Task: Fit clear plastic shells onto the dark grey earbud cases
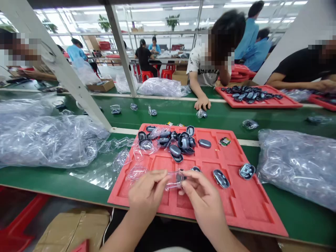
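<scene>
Between my two hands is a clear plastic shell [173,180], held over the near part of a red foam tray [273,224]. My left hand [147,192] pinches its left end between thumb and fingers. My right hand [203,197] is closed on its right end, where something dark shows partly behind the fingers. Just past the right hand lie an open dark earbud case [221,178] and another open case [247,171]. A heap of dark earbud case parts [183,141] mixed with clear shells fills the tray's far left, beside a closed case [204,143].
Bulging plastic bags flank the tray, one left [49,140] and one right [299,164]. Loose clear shells [121,159] lie left of it. Beyond runs a green conveyor belt [168,108] with scattered cases. Across it, a co-worker's hand [202,102] touches a piece near another red tray [262,101].
</scene>
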Demonstrator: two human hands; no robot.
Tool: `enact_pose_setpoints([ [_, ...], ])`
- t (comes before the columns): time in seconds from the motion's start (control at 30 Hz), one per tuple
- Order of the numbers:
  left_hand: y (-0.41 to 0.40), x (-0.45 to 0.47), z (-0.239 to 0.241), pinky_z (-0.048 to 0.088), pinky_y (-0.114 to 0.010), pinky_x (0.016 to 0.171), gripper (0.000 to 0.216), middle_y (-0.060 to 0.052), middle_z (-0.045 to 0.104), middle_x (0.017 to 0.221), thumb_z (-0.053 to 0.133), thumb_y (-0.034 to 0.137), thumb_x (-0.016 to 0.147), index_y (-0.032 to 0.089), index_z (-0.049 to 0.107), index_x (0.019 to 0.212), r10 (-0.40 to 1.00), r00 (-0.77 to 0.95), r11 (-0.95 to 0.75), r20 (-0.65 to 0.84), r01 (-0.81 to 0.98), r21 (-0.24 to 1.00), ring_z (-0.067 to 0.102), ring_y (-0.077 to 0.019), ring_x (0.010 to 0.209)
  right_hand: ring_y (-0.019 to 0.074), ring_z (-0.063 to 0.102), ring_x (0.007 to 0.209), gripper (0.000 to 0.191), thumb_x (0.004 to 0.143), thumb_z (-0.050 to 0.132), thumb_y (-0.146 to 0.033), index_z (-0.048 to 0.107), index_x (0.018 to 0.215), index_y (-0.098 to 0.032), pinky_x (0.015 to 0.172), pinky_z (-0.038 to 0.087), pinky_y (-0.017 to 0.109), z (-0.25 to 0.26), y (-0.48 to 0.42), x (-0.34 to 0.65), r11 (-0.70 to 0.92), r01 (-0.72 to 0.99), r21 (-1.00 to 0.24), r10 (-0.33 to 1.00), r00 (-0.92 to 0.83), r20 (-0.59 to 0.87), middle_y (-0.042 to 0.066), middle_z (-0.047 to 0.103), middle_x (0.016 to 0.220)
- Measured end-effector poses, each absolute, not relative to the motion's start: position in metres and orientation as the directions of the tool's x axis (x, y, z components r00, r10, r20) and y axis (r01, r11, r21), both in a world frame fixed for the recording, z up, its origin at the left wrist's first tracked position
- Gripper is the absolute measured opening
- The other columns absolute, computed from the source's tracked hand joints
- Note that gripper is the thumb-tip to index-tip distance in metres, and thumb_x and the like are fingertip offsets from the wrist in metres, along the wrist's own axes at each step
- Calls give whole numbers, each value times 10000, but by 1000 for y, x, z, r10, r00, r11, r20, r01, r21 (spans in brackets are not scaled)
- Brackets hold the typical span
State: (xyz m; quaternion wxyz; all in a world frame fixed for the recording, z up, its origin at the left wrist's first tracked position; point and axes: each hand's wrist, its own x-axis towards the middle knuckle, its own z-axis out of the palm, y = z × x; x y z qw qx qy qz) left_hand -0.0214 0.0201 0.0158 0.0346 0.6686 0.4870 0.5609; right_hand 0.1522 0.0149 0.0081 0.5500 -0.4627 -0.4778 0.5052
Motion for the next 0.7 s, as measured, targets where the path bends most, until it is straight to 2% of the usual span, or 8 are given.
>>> enact_pose_setpoints([
  [0.1,18,-11,17,658,-275,686,100,-37,839,901,805,167,846,254,808,896,770,-137,-499,623,480,722,810,-211,800,216,750,715,228,910,748,-387,798,1057,-220,666,662,347,8,22,154,112,-46,-993,986,131,105,69,798,879],
  [0.2,16,-6,20,646,-253,609,90,-24,816,869,787,190,855,272,819,840,877,-174,-382,449,315,869,787,-190,749,227,761,838,248,927,712,-374,815,1103,-231,757,674,371,11,25,156,160,74,-984,974,152,170,100,799,1049],
  [0.27,15,-6,22,632,-245,601,90,-24,794,854,783,196,852,267,811,804,887,-195,-356,418,287,889,762,-177,730,236,749,959,380,860,777,-335,776,1230,-244,839,676,380,12,23,154,176,110,-978,976,109,188,108,759,1180],
  [0.37,16,-8,26,617,-261,650,93,-25,782,824,773,197,853,254,796,784,888,-156,-370,432,313,875,736,-172,722,254,730,1030,726,677,900,-255,680,1368,-239,888,677,395,12,20,147,117,112,-987,990,70,125,114,706,1254],
  [0.47,17,-7,27,603,-288,703,119,-35,773,799,741,238,887,235,780,775,935,-91,-313,342,237,920,721,-184,736,250,744,991,679,662,907,-265,679,1301,-221,919,668,422,16,19,141,58,73,-996,995,81,63,114,713,1223],
  [0.57,15,0,23,582,-283,710,193,-43,744,802,725,354,925,202,740,806,988,-106,-121,114,-67,990,699,-180,750,245,759,987,629,684,903,-248,653,1261,-232,889,675,397,20,20,139,80,-90,-993,995,61,74,112,727,1231],
  [0.63,11,6,18,569,-275,719,247,-47,728,838,716,419,939,194,707,839,996,-90,-5,-25,-317,948,685,-173,772,248,767,993,642,698,898,-220,634,1283,-241,864,682,382,20,19,141,107,-179,-978,994,20,106,117,731,1242],
  [0.7,7,8,14,557,-269,725,259,-59,724,905,717,436,941,191,692,862,995,-38,67,-96,-472,879,677,-171,810,259,758,1058,647,717,887,-192,634,1309,-249,900,676,387,18,18,145,158,-158,-975,987,-8,161,129,701,1316],
])
